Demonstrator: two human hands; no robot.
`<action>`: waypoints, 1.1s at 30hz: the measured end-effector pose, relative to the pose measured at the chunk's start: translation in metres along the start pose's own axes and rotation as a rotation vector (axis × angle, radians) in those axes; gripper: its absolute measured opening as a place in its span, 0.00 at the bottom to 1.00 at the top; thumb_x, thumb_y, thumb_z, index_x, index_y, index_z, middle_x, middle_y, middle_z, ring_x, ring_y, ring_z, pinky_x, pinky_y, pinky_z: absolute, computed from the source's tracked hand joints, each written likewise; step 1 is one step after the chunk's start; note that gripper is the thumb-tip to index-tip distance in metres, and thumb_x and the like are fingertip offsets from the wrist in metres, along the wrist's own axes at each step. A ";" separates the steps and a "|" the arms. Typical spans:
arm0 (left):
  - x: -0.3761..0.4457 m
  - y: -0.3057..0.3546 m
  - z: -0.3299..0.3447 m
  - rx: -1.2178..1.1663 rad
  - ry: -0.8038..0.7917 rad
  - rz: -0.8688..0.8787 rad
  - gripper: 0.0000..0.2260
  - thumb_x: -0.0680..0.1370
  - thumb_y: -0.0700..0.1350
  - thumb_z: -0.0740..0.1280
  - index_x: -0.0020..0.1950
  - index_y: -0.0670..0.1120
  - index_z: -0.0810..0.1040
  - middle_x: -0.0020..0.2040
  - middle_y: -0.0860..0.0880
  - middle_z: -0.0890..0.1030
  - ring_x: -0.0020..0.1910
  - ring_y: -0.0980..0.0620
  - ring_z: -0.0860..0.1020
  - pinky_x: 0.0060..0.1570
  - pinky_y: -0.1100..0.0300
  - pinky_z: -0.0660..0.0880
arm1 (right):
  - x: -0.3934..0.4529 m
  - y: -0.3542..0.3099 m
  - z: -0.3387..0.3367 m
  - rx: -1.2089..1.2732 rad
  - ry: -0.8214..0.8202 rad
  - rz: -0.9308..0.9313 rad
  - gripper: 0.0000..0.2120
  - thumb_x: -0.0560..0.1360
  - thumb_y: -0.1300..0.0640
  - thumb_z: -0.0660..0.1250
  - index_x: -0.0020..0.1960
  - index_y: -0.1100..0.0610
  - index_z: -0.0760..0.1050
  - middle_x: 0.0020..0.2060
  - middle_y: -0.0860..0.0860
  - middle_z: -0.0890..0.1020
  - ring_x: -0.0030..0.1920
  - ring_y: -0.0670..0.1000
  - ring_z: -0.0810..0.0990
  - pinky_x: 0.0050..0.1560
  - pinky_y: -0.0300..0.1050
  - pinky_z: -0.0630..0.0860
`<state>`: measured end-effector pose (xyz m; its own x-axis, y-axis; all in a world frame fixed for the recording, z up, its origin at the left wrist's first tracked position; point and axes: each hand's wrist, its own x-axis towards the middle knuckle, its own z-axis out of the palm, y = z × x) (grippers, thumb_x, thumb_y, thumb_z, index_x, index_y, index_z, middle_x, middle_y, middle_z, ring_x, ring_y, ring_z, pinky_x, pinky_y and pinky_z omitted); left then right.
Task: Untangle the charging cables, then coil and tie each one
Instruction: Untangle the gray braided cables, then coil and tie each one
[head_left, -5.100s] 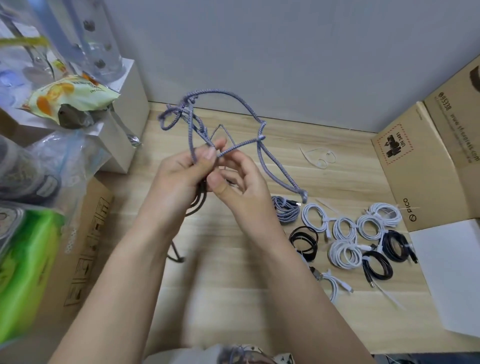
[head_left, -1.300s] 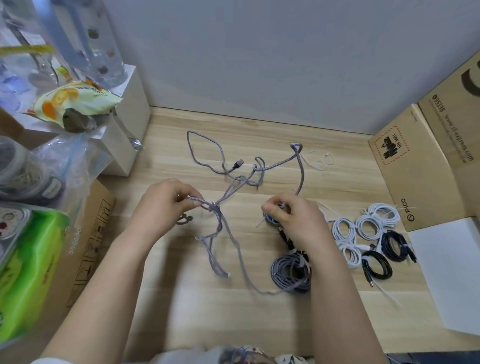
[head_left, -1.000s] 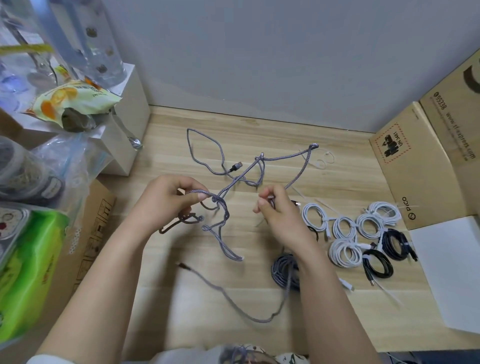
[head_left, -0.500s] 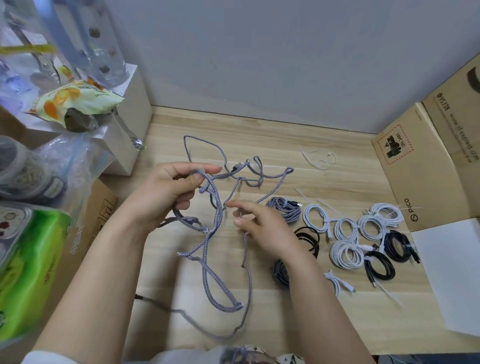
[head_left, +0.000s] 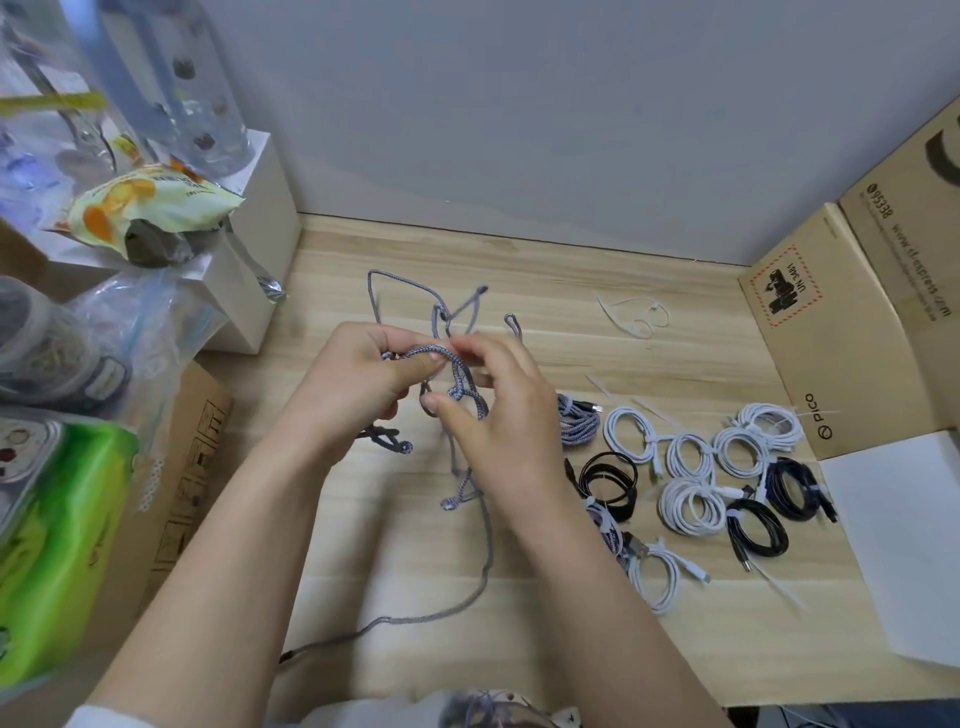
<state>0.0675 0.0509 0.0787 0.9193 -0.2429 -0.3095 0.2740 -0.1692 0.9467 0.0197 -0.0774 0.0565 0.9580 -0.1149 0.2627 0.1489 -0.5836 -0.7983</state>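
A tangle of grey braided charging cable (head_left: 457, 379) hangs above the wooden table (head_left: 675, 364) between both hands. My left hand (head_left: 358, 384) grips a bundle of its loops. My right hand (head_left: 504, 415) pinches a strand at the knot beside the left thumb. Loose loops stick up behind the hands, and a long tail (head_left: 467, 587) trails down toward the table's front edge. To the right lie several coiled, tied cables: white ones (head_left: 691, 504), black ones (head_left: 608, 478) and a grey braided one (head_left: 576, 423).
Loose white ties (head_left: 636, 317) lie near the back wall. Cardboard boxes (head_left: 831, 332) stand at the right, with a white sheet (head_left: 898, 545) in front of them. At the left are a white box (head_left: 249, 270), snack bags, a green pack (head_left: 47, 545) and a cardboard box.
Both hands have come together and risen slightly. My right hand moved up and left to the knot beside the left thumb. The hanging loops have drawn up shorter.
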 end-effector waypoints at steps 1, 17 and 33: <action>0.001 -0.001 -0.001 0.021 0.000 -0.004 0.09 0.77 0.36 0.65 0.44 0.45 0.83 0.22 0.57 0.64 0.22 0.59 0.59 0.23 0.66 0.55 | 0.000 0.001 0.000 0.009 0.043 0.008 0.18 0.66 0.61 0.71 0.56 0.60 0.77 0.50 0.52 0.81 0.50 0.44 0.77 0.53 0.41 0.74; 0.023 -0.013 -0.023 0.189 0.043 -0.078 0.11 0.78 0.39 0.64 0.39 0.47 0.83 0.28 0.53 0.74 0.22 0.59 0.61 0.20 0.69 0.54 | 0.007 0.012 -0.053 0.554 -0.070 0.055 0.14 0.78 0.65 0.55 0.55 0.50 0.73 0.33 0.45 0.80 0.42 0.48 0.81 0.52 0.43 0.76; 0.032 -0.016 -0.034 -0.005 0.113 -0.058 0.11 0.80 0.37 0.61 0.42 0.44 0.81 0.31 0.48 0.67 0.19 0.60 0.59 0.19 0.70 0.53 | 0.008 0.022 -0.063 1.338 0.226 0.443 0.21 0.74 0.43 0.55 0.46 0.59 0.77 0.25 0.47 0.66 0.30 0.48 0.69 0.60 0.52 0.72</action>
<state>0.1024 0.0786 0.0570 0.9278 -0.1235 -0.3519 0.3287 -0.1753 0.9280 0.0158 -0.1416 0.0750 0.9458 -0.2817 -0.1617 0.0893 0.7042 -0.7043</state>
